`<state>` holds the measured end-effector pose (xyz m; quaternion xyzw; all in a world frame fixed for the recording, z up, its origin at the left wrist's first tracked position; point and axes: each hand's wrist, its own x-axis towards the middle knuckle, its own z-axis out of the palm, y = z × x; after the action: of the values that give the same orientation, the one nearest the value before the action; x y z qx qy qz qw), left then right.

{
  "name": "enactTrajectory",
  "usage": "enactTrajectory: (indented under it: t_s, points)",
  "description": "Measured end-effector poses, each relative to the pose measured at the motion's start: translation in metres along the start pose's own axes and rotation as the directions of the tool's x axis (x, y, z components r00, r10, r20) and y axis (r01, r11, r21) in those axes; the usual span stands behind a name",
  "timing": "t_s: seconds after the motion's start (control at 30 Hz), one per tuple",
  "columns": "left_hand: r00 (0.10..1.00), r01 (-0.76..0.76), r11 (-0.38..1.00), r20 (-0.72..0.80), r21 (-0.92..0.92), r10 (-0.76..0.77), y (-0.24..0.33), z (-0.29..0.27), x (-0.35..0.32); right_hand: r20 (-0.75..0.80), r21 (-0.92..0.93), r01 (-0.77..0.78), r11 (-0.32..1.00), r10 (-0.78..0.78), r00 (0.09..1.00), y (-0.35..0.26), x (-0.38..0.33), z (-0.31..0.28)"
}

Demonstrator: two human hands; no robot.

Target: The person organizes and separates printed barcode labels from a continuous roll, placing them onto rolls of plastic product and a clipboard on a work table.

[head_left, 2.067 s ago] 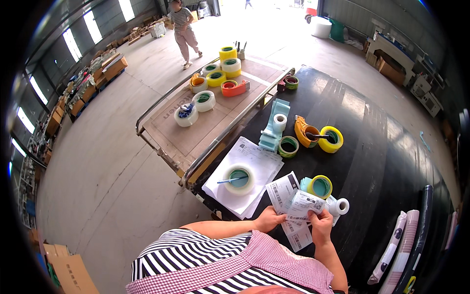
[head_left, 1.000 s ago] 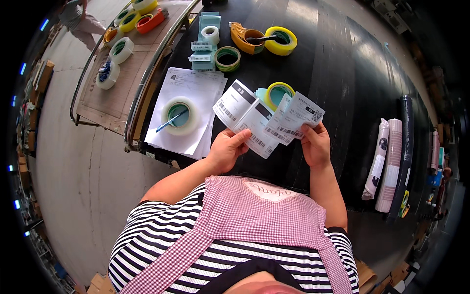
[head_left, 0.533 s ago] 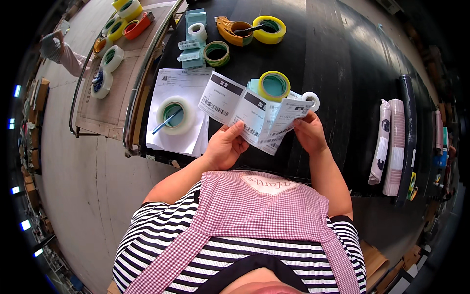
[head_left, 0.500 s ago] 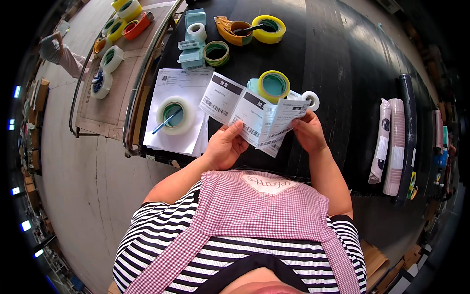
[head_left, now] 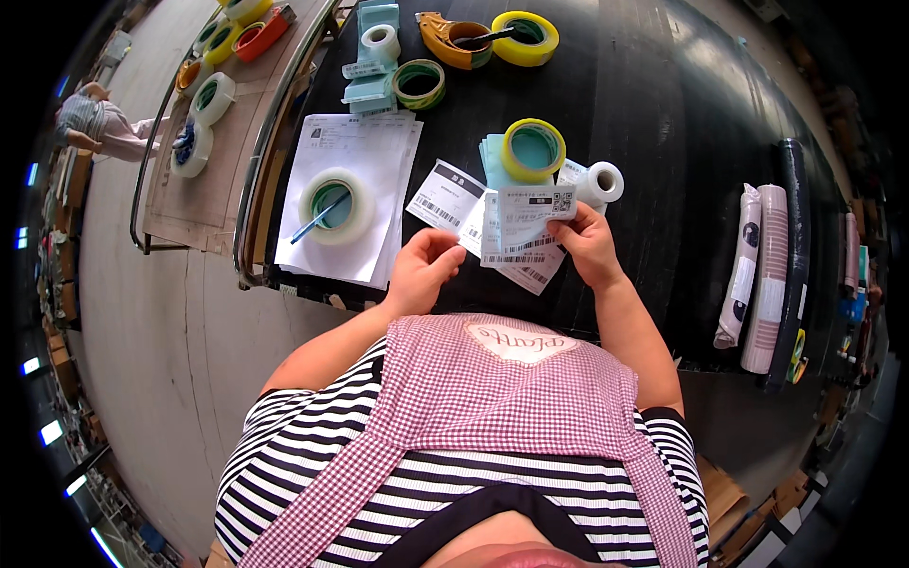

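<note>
Our right hand [head_left: 585,248] pinches thin white rectangular paper labels [head_left: 526,222] over the glossy black counter [head_left: 668,256]; our left hand [head_left: 421,273], half-curled beside them, seems empty. We should hold them lightly by the edges, avoiding creases.

A striped roll [head_left: 770,237] lies beside a dark roll [head_left: 793,237].

Black table [head_left: 653,142], near left: a stack of white papers [head_left: 379,161] along the edge.
Table, far left: light-blue strips [head_left: 379,14], a green-yellow tape roll [head_left: 420,101], an orange tape dispenser [head_left: 439,40], a yellow tape roll [head_left: 530,59] just beside it.
Table, right: three long rolls [head_left: 767,275] side by side, pale, pink-striped and dark.
Cart [head_left: 194,218], cardboard-topped: clear tape rolls [head_left: 222,106], a red tape dispenser [head_left: 270,38].
</note>
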<state>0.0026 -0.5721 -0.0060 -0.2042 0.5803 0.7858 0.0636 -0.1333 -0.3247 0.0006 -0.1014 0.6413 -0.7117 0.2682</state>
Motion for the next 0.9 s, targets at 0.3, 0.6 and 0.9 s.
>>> enactTrajectory:
  t_s: [0.3, 0.6, 0.9]
  points:
    - [0.991, 0.002, 0.990, 0.130, 0.143, -0.020, 0.002, 0.010, 0.047, 0.143, -0.131, -0.078, 0.988, 0.097, 0.985, 0.004, 0.001, -0.001]
    - [0.999, -0.027, 1.000, 0.029, -0.010, 0.028, 0.010, -0.031, 0.068, 0.151, -0.577, 0.173, 0.798, -0.104, 0.983, 0.013, -0.003, -0.019]
    - [0.903, -0.411, 0.894, -0.057, 0.178, 0.426, 0.035, -0.043, 0.097, 0.198, -0.515, -0.014, 0.857, 0.135, 0.971, -0.002, -0.004, -0.011]
